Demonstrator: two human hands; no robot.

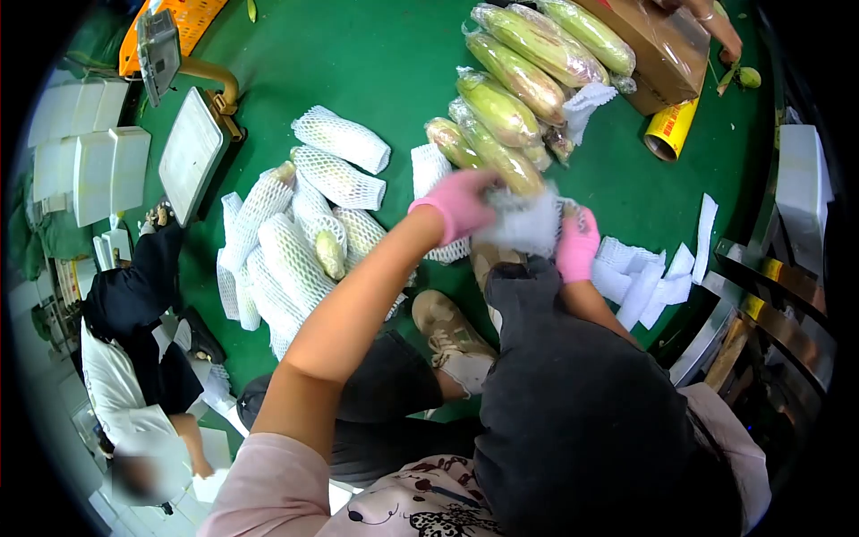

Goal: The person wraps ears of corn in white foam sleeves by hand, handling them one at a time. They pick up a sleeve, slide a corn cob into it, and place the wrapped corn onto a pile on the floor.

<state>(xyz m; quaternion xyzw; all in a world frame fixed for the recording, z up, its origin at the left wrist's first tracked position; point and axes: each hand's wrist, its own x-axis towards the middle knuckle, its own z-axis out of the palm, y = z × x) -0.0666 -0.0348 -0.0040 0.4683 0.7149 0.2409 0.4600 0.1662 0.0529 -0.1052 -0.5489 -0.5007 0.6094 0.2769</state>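
Both my hands wear pink gloves. My left hand (458, 202) grips a plastic-wrapped corn cob (501, 159) at its near end. My right hand (578, 243) holds a white foam net sleeve (530, 224), blurred with motion, at the cob's tip. Behind them lies a pile of wrapped corn cobs (528, 63) on the green table (385, 63). To the left is a heap of cobs in foam net sleeves (304, 224).
A stack of flat white foam sleeves (649, 277) lies right of my right hand. A scale (190, 152) and white foam trays (98, 170) stand at left, a cardboard box (658, 45) and yellow roll (669, 132) at back right. Another person (134, 376) sits at lower left.
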